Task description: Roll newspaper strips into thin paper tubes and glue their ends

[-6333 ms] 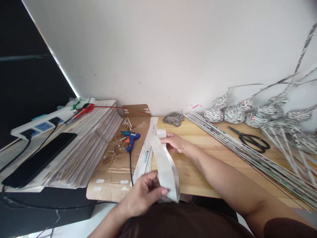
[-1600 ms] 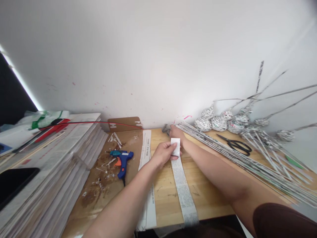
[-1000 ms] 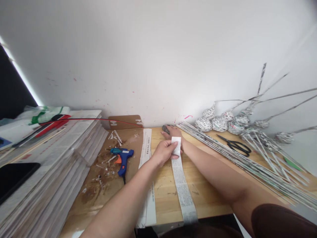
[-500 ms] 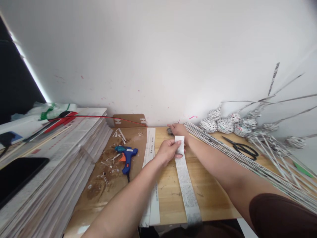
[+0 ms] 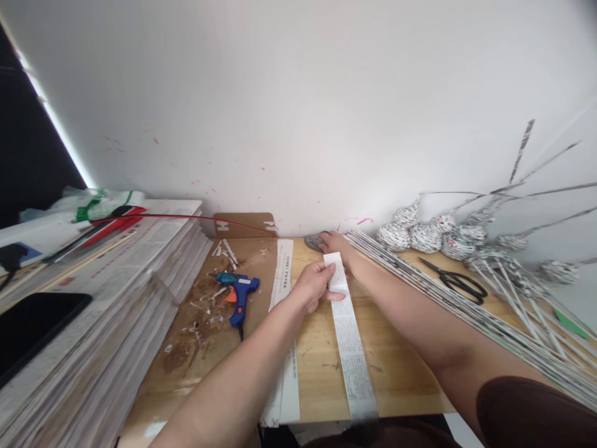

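Observation:
A long strip of printed newspaper point(image 5: 351, 348) runs from my left hand point(image 5: 318, 287) down over the table's front edge. My left hand is closed on its upper end, thumb on top of the paper and fingers to the side. At the back of the table, my right hand point(image 5: 336, 244) has its fingers curled at a small dark grey object point(image 5: 313, 241), whose left part sticks out. What kind of object it is I cannot make out. To the left lie more newspaper strips point(image 5: 285, 274).
A blue glue gun point(image 5: 241, 295) rests on stained brown cardboard point(image 5: 186, 386). Stacked newspapers point(image 5: 158, 311) and a black phone point(image 5: 41, 330) are at left. Rolled paper sticks point(image 5: 420, 292), black scissors point(image 5: 459, 283) and woven paper balls point(image 5: 425, 238) occupy the right.
More of the grey object now shows to the left of my right hand. My left hand and the strip's upper end have shifted slightly left.

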### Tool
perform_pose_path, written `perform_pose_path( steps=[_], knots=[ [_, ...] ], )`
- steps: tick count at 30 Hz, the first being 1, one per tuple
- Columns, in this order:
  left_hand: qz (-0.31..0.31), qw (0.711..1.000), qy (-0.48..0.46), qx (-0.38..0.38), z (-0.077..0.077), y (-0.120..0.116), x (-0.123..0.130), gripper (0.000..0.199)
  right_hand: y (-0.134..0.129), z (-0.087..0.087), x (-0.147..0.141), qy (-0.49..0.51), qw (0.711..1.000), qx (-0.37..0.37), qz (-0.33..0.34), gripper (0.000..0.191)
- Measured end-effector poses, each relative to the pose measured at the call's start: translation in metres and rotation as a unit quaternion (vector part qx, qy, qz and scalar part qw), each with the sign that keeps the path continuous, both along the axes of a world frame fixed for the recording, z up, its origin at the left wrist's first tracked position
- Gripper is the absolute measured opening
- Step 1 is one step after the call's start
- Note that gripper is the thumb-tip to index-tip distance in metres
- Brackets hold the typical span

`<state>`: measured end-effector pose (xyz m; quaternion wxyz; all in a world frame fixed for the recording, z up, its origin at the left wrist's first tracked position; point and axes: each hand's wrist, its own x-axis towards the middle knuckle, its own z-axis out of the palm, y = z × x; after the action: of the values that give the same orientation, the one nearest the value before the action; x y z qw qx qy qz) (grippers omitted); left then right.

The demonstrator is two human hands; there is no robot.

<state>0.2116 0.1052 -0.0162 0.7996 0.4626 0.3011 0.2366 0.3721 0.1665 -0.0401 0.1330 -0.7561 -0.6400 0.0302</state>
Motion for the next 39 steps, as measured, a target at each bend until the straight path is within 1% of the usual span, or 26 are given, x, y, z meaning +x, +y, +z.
perform_pose_path(
  steps=[2,5,10,14,16,18,21,23,25,26,27,28,30,31,33,35,37,39],
  knots=[
    [0.001,1.0,0.005,-0.002,-0.001,0.001,0.0,0.02,0.001,-0.004,-0.001,-0.007,1.0,-0.01,-0.014,0.033],
    [-0.003,1.0,0.011,0.0,-0.002,0.002,0.0,0.022,0.008,-0.006,-0.006,-0.009,0.999,-0.011,-0.034,0.035],
    [0.0,1.0,0.011,0.008,-0.005,0.004,0.001,0.022,0.019,-0.004,-0.01,0.019,0.998,0.007,-0.064,0.05],
    [-0.002,1.0,0.011,0.018,-0.01,0.006,0.002,0.021,0.025,-0.003,-0.008,0.078,0.993,0.024,-0.088,0.067],
    [0.005,1.0,0.02,0.02,-0.012,0.007,0.004,0.019,0.026,-0.002,-0.005,0.117,0.988,0.032,-0.094,0.071],
    [0.011,0.999,0.028,0.023,-0.014,0.007,0.005,0.018,0.024,0.0,-0.002,0.157,0.982,0.044,-0.092,0.07],
    [0.008,0.999,0.034,0.036,-0.016,0.007,0.006,0.019,0.007,0.002,0.004,0.213,0.971,0.078,-0.079,0.062],
    [0.01,0.998,0.039,0.051,-0.017,0.007,0.006,0.02,-0.016,0.003,0.007,0.244,0.961,0.106,-0.07,0.059],
    [0.018,0.996,0.045,0.074,-0.018,0.008,0.006,0.023,-0.044,0.003,0.008,0.283,0.95,0.118,-0.055,0.062],
    [0.025,0.995,0.047,0.088,-0.019,0.008,0.006,0.024,-0.058,0.003,0.008,0.318,0.941,0.112,-0.038,0.067],
    [0.033,0.993,0.05,0.105,-0.02,0.009,0.006,0.025,-0.071,0.001,0.007,0.414,0.907,0.072,0.014,0.074],
    [0.042,0.99,0.052,0.124,-0.02,0.01,0.006,0.027,-0.083,-0.001,0.005,0.44,0.896,0.047,0.045,0.078],
    [0.063,0.983,0.057,0.163,-0.022,0.01,0.006,0.03,-0.099,-0.007,-0.001,0.464,0.882,0.028,0.078,0.07],
    [0.073,0.979,0.06,0.182,-0.022,0.01,0.005,0.032,-0.103,-0.011,-0.004,0.47,0.878,0.032,0.09,0.063],
    [0.089,0.97,0.066,0.218,-0.025,0.009,0.004,0.035,-0.107,-0.019,-0.008,0.488,0.862,0.063,0.12,0.048],
    [0.1,0.957,0.087,0.259,-0.027,0.009,0.003,0.041,-0.105,-0.025,-0.008,0.512,0.843,0.084,0.144,0.041],
    [0.118,0.934,0.138,0.307,-0.029,0.013,0.001,0.05,-0.102,-0.03,-0.005,0.538,0.826,0.096,0.139,0.039],
    [0.14,0.901,0.21,0.352,-0.027,0.023,0.002,0.06,-0.1,-0.032,-0.001,0.552,0.819,0.106,0.118,0.039]
  ],
)
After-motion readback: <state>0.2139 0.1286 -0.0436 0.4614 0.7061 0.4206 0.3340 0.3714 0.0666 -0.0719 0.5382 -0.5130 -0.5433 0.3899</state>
